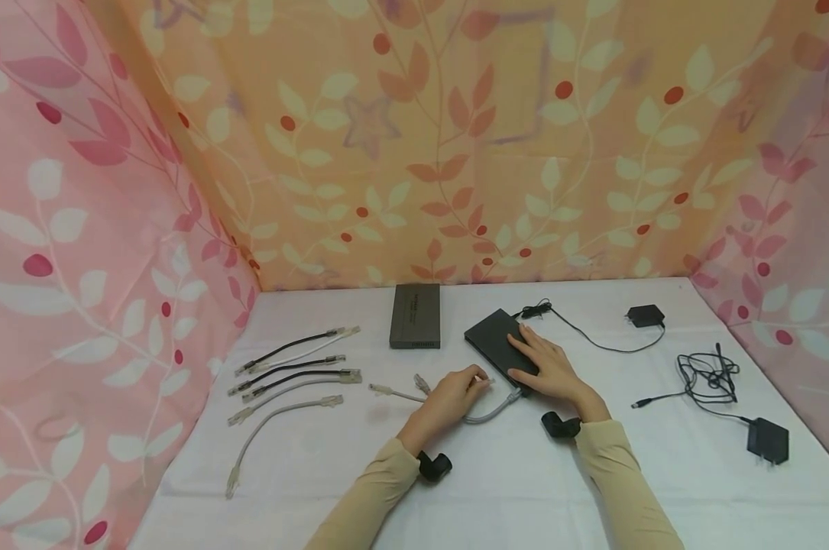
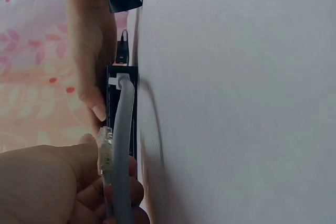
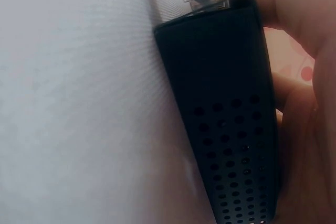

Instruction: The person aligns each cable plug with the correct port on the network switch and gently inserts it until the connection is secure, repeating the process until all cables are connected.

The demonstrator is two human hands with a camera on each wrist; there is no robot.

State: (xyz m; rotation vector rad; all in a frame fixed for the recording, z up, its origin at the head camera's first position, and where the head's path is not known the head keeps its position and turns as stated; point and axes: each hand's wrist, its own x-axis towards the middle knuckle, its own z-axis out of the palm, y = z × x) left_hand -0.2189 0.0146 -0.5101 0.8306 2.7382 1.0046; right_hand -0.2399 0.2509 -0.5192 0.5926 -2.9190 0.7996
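Note:
A black network switch (image 1: 493, 340) lies angled on the white table, its far end joined to a thin black power cord. Across its top rests my right hand (image 1: 555, 370), fingers spread, thumb near the port edge. One grey network cable (image 1: 486, 418) is plugged into the near side. My left hand (image 1: 448, 401) is just left of that side, pinching the clear plug (image 2: 105, 150) of another network cable between thumb and fingers. In the left wrist view, this plug is apart from the ports, beside the plugged cable. The right wrist view shows the switch's vented side (image 3: 226, 103).
A second dark switch box (image 1: 415, 317) stands at the back. Several short black, white and grey network cables (image 1: 276, 412) lie at the left. To the right are a black power adapter (image 1: 645, 315) and another adapter (image 1: 768, 441) with a coiled cord (image 1: 706, 378).

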